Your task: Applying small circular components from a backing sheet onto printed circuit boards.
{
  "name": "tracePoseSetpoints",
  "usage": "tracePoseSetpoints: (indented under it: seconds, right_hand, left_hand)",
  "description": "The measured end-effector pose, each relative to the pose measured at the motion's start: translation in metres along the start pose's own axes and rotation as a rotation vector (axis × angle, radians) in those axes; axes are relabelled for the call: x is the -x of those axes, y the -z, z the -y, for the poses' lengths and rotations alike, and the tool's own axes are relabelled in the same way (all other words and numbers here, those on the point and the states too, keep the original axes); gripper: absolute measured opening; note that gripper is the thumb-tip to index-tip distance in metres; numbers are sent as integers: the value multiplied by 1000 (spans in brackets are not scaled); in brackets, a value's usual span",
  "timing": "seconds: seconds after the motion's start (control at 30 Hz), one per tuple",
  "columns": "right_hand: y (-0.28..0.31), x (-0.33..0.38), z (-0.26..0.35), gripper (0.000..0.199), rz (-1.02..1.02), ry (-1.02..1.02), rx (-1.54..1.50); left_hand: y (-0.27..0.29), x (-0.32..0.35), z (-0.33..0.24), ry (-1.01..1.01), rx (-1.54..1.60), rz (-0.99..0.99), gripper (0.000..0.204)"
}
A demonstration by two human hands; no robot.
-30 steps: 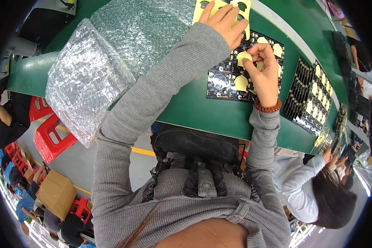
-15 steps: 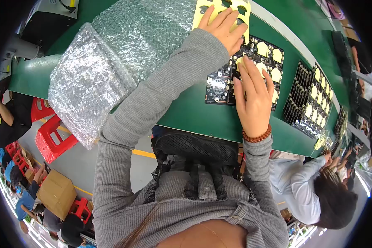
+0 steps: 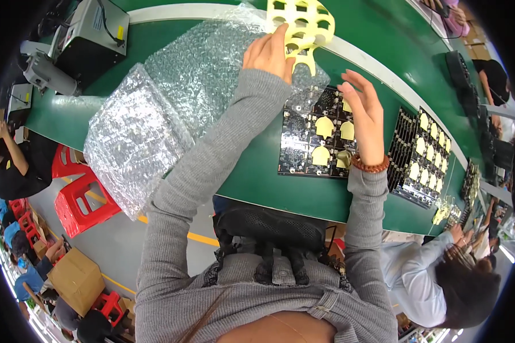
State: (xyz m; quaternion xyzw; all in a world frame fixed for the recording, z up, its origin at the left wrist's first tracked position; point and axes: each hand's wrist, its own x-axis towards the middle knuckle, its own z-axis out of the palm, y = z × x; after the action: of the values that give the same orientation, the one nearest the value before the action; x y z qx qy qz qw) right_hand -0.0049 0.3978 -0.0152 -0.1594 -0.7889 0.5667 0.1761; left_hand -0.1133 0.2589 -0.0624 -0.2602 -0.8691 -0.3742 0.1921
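Note:
My left hand (image 3: 267, 56) grips the near edge of a thin yellow cut-out sheet (image 3: 309, 35), full of rounded openings, over the bubble wrap. My right hand (image 3: 365, 117), wearing a bead bracelet, is raised with thumb and fingers apart and nothing between them. It hovers at the right side of a black circuit board panel (image 3: 297, 146) on the green table and hides part of it. Several yellow dome-shaped pieces (image 3: 324, 127) lie on the panel in rows; one near my right wrist (image 3: 343, 159) looks tilted or curled.
Bubble wrap (image 3: 194, 66) and a shiny wrapped bundle (image 3: 134, 123) cover the table at left. Beyond stands a grey boxy machine (image 3: 97, 37). On the right are stacked black panels with yellow pieces (image 3: 426, 163). A co-worker in a light sleeve (image 3: 415, 274) sits at right; red stools (image 3: 86, 200) stand at left.
My left hand has shifted left, drawing the yellow sheet away from over the panel. My right hand has lifted off the yellow pieces and moved right. The whole view has shifted slightly.

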Motion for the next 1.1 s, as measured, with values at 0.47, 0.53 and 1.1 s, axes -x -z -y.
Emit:
tracePoseSetpoints:
  seconds: [0.47,0.53,1.1]
  right_hand:
    - [13,-1,-16,16,-97,-10,-715]
    - [12,-2,-17,16,-96,-27,-694]
    - [9,-3,-32,16,-334,29,-493]
  left_hand:
    - [4,6,-43,381,1122,234,55]
    - [3,2,-34,474,1179,365,52]
    - [8,-1,-24,686,1362,712,44]
